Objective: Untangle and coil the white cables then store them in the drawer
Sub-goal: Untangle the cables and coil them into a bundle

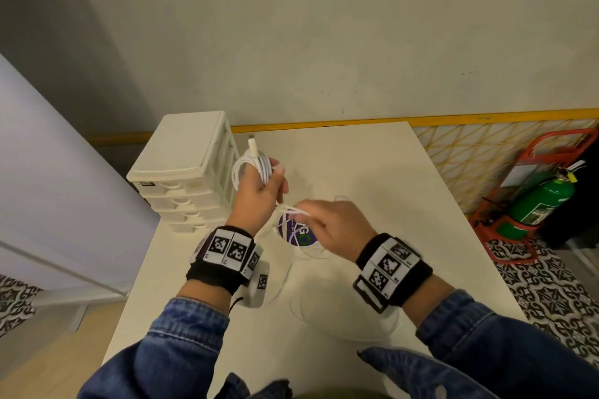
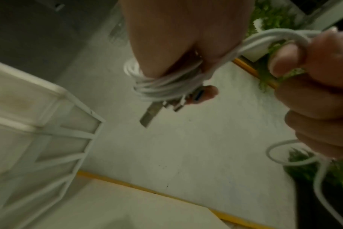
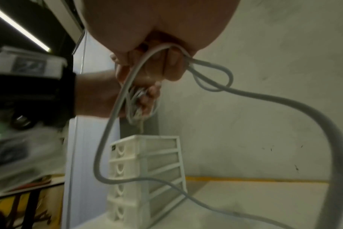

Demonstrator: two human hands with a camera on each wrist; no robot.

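1. Denim sleeves (image 1: 168, 350) fill the 6 o'clock edge of the head view.
2. White coil (image 1: 251, 165) is gripped by the left hand (image 1: 259, 201), a plug sticking out toward 12 o'clock.
3. Loose cable (image 3: 284, 100) is pinched by the right hand (image 1: 334, 227), at 4 o'clock from the left.
4. Drawer unit (image 1: 184, 168) stands on the table (image 1: 372, 172), at 9 o'clock from the coil, drawers closed.

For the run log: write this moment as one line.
left hand: holds coiled white cable | right hand: pinches loose strand | drawer unit: drawers closed
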